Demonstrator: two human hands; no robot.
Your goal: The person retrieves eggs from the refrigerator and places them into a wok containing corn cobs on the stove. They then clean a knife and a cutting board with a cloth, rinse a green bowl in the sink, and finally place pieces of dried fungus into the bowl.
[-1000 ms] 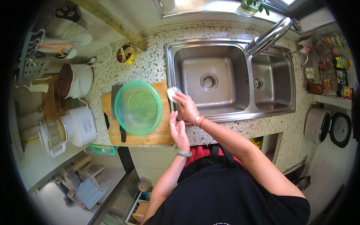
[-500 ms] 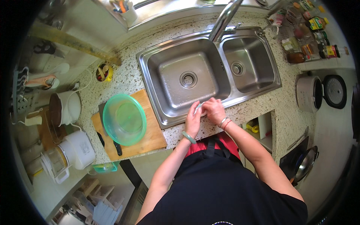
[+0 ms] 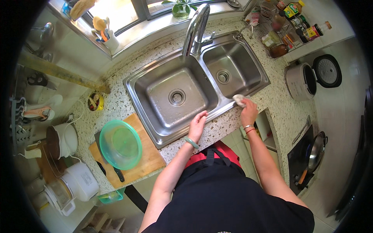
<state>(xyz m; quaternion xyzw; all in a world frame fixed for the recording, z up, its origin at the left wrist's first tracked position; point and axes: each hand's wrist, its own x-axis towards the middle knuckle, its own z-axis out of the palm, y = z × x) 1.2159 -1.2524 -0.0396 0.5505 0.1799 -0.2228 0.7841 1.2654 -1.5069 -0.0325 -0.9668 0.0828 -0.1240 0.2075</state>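
Note:
My right hand [image 3: 249, 113] grips a small, pale, crumpled cloth [image 3: 238, 100] at the front rim of the smaller basin. My left hand [image 3: 197, 126] hovers by the near edge of the larger basin, its fingers loosely stretched out with nothing in them. The two hands are well apart. Below them both lies the steel double sink [image 3: 155, 141], with drops of water in the larger basin. A green plastic bowl [image 3: 121, 144] stands on a wooden chopping board [image 3: 151, 160] to the left.
A knife [image 3: 118, 174] lies partly under the bowl. The curved faucet [image 3: 193, 31] arches over the sink's back edge. Sauce bottles [image 3: 311, 31] fill a rack at the far right, near an open rice cooker [image 3: 301, 81]. A wok [image 3: 316, 149] sits at the right.
My hands, together at the larger basin's front edge before, have parted. The right one has moved right to the smaller basin's rim with the cloth. The view has shifted too.

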